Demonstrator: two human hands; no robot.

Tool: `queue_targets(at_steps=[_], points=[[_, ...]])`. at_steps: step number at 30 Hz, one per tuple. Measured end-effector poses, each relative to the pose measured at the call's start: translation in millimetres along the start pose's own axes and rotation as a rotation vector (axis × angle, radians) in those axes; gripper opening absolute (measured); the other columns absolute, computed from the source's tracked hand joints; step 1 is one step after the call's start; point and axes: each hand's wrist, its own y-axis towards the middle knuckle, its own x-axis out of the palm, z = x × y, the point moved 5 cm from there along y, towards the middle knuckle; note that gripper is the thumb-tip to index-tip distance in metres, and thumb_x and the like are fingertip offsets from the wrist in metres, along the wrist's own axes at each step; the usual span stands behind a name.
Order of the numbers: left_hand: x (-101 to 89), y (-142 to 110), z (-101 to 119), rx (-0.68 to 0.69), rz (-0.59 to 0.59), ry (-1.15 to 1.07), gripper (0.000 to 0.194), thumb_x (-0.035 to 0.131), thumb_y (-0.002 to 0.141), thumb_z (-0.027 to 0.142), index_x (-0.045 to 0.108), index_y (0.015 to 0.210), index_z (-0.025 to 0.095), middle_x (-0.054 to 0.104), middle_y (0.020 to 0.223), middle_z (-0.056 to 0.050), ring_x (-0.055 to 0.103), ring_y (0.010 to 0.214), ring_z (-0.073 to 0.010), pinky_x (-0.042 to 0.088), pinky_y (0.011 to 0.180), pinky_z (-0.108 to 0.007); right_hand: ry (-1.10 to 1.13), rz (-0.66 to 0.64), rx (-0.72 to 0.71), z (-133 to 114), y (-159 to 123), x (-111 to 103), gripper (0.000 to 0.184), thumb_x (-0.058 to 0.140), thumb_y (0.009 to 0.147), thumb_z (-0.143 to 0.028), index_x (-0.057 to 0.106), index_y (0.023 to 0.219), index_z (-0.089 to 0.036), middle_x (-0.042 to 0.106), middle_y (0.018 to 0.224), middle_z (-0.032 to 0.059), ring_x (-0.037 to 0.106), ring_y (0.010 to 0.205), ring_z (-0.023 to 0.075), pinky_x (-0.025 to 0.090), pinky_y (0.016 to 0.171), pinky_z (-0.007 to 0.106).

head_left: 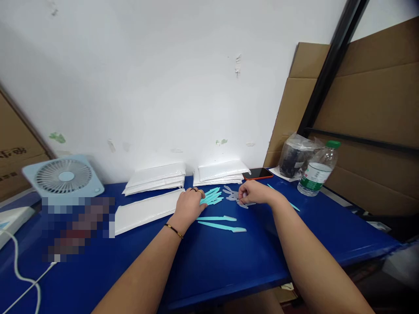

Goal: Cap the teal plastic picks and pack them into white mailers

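Bench [229,261], blue, qty 1, against wall
Cardboard [376,96], R side, behind btl; sheet count unclear
Fan [65,176], lt blue, qty 1, far L
Padded envelopes, white: L stack [155,176], R stack [222,170], qty per stack unclear; single envelope [144,213], qty 1, in front of L stack, R end at L hand
Btl [316,174], green cap, qty 1, R rear
Bagged container [293,157], dark, qty 1, just beside btl
Hands, qty 2, apart from each other: L hand [190,203] over teal bundle, grip hidden; R hand [252,192] w/ fingertips bunched at clear pcs, can't tell if closed on one
Phone [258,174], qty 1, beside R stack
Teal sticks, mid-bench: teal bundle [212,196] partly covered, uncounted; loose pair [219,225] nearer; lone stick [294,206] past R wrist
Clear pcs [231,196], several, overlapping, R of bundle
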Motion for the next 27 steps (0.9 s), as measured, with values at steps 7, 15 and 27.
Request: queue_targets(at_steps=[7, 15, 27], points=[[4.8, 2.5, -6.7, -0.004, -0.047, -0.021, 0.015, 0.051, 0.079, 0.027, 0.064, 0.075, 0.021, 0.067, 0.081, -0.002, 0.059, 0.077, -0.0171, 0.038, 0.066, -0.026, -0.123, -0.088, 0.048, 3.2, 5.8, 12.5, 0.017, 0.068, 0.056, -0.025, 0.068, 0.071, -0.018, 0.067, 0.07, 0.0017, 0.058, 0.063, 0.0152, 0.037, 0.05, 0.021], [5.5, 2.6, -7.4, -0.034, -0.071, -0.213, 0.018, 0.052, 0.079, 0.034, 0.065, 0.077, 0.022, 0.067, 0.082, -0.001, 0.058, 0.073, -0.0157, 0.035, 0.059, -0.023, -0.022, 0.118, -0.074, -3.8, 8.7, 4.4, 0.008, 0.062, 0.067, -0.022, 0.062, 0.074, -0.018, 0.062, 0.069, 0.0006, 0.054, 0.057, 0.0106, 0.037, 0.05, 0.02], [4.7, 4.0, -11.2, -0.087, -0.046, -0.502, 0.027, 0.034, 0.086, 0.035, 0.055, 0.079, 0.019, 0.062, 0.075, -0.002, 0.055, 0.07, -0.0154, 0.039, 0.064, -0.024, -0.121, 0.424, -0.303, -22.1, -1.4, -13.3, 0.006, 0.053, 0.063, -0.011, 0.054, 0.065, -0.017, 0.056, 0.064, -0.0006, 0.046, 0.057, 0.0096, 0.029, 0.051, 0.019]])
